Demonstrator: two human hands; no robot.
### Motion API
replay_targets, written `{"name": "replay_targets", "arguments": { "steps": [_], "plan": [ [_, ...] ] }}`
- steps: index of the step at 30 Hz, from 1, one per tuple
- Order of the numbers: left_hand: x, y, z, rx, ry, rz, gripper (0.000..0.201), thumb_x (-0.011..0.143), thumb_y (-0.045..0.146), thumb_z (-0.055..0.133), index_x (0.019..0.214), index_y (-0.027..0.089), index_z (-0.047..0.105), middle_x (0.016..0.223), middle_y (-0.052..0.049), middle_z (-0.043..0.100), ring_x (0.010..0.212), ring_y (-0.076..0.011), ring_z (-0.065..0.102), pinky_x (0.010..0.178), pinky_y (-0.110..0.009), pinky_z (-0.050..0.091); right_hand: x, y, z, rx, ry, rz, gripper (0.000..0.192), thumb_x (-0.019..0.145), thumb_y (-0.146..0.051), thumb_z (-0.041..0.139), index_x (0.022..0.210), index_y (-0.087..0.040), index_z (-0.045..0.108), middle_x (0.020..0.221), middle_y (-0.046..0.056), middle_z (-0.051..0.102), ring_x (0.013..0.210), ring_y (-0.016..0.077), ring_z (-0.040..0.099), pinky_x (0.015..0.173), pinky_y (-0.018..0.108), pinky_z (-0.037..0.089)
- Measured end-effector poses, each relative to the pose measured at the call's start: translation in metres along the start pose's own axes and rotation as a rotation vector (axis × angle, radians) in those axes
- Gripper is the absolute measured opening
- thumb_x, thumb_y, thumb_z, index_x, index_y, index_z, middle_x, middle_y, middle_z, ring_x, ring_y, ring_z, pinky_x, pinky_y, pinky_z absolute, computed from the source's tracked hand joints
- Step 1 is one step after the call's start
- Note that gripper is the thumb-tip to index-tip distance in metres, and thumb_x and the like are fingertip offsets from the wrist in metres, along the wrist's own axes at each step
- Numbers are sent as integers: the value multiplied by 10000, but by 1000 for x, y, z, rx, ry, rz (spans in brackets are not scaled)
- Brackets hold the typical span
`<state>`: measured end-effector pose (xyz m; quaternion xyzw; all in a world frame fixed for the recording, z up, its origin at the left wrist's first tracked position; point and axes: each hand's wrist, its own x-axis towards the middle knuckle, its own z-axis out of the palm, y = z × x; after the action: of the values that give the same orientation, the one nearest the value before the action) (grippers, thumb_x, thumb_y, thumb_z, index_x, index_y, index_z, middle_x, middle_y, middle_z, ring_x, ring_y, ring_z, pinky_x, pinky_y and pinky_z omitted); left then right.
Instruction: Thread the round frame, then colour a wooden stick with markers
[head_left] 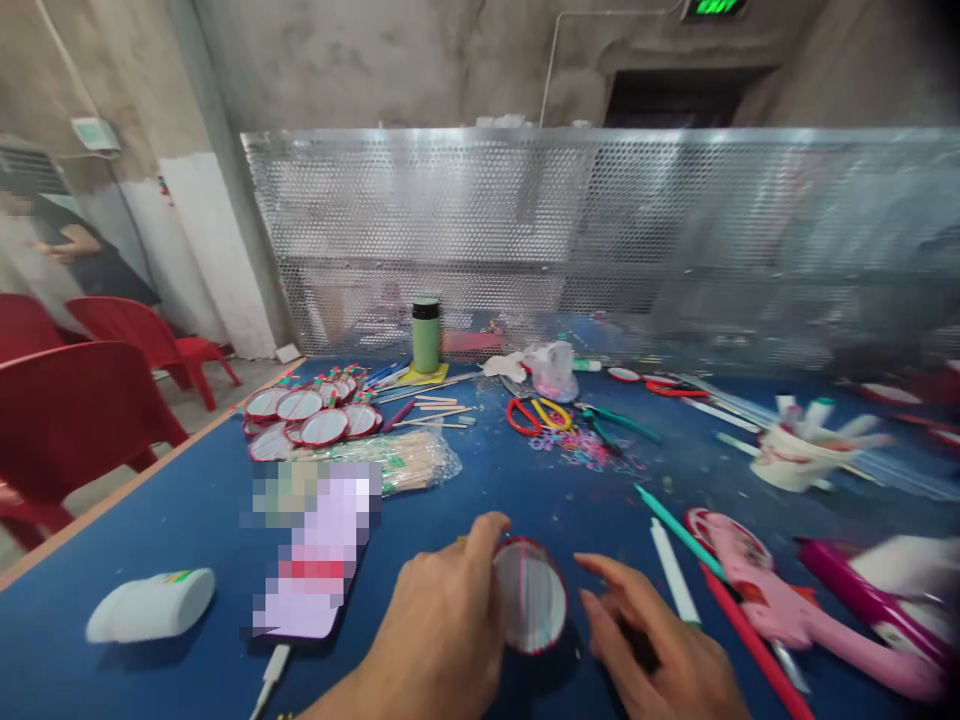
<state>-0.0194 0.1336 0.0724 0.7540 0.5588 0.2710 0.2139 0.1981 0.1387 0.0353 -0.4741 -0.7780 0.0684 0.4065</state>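
In the lower middle of the head view, my left hand is closed on a small round disc with a red rim and a shiny, mirror-like face. The disc is held up at its left edge, with its face towards me. My right hand is just to the right of the disc, apart from it. Its thumb and index finger are spread and nothing shows between them. Close to that hand lie a white marker and a teal stick-like pen.
A pink glue gun lies at right, below a cup of markers. Similar red-rimmed discs are piled back left, near bagged wooden sticks. A phone, scissors and a green bottle also occupy the blue table.
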Motion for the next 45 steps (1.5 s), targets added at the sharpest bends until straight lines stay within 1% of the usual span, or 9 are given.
{"name": "replay_targets", "arguments": {
  "steps": [2,5,7,11,18,26,30,38,45],
  "plan": [
    [2,-2,0,13,22,-68,344,890,148,390,1212,191,501,773,-89,699,686,-259,665,583,-328,389,2,-7,-2,-29,8,-12,233,982,-304,474,1134,-203,619,572,-53,629,448,111,620,483,176,502],
    [11,-6,-1,-1,109,-53,202,883,118,398,1048,178,497,713,-47,654,660,-208,624,590,-290,353,2,-13,0,-82,35,-56,241,992,-297,434,1083,-174,620,554,-56,606,450,121,615,476,204,479],
    [21,-9,-1,11,174,-63,145,862,101,427,953,185,502,712,-31,640,670,-184,609,600,-269,353,0,-14,2,-97,37,-90,249,995,-287,414,1063,-167,622,550,-51,614,453,132,627,475,218,473],
    [49,-8,-4,156,240,-142,121,845,103,481,919,173,547,766,-36,661,739,-169,621,639,-251,374,-6,-12,3,-103,34,-127,271,992,-280,398,1058,-160,632,594,-18,661,508,154,673,500,234,477],
    [93,1,4,314,206,-233,141,861,151,507,963,149,605,869,-90,722,840,-208,667,662,-269,404,-15,-14,0,-27,14,-115,261,976,-245,400,1060,-168,635,595,-13,657,524,163,678,523,243,442],
    [123,-11,6,438,147,-318,248,825,89,473,1027,118,614,1031,-169,726,961,-247,681,724,-284,452,-19,-15,-2,-7,-57,-76,234,938,-208,477,1114,-190,630,655,-13,695,570,159,688,559,240,409],
    [132,-15,8,500,103,-318,252,818,93,473,1019,117,623,1050,-181,727,983,-259,690,732,-284,470,-20,-14,-1,-30,-51,-64,224,931,-204,497,1113,-207,628,656,-24,692,560,154,681,559,241,396],
    [132,-5,14,590,67,-308,277,840,112,483,1078,82,622,1042,-241,719,999,-306,702,762,-319,505,-19,-8,3,-54,9,-133,221,969,-261,456,1089,-205,634,621,-24,685,519,138,673,519,222,389],
    [127,1,17,628,73,-269,323,865,88,448,1143,65,610,1059,-246,712,1024,-312,697,781,-345,523,-17,-8,7,-37,77,-153,368,1032,-374,338,1046,-179,650,550,-20,636,450,144,638,478,231,421]
  ]
}}
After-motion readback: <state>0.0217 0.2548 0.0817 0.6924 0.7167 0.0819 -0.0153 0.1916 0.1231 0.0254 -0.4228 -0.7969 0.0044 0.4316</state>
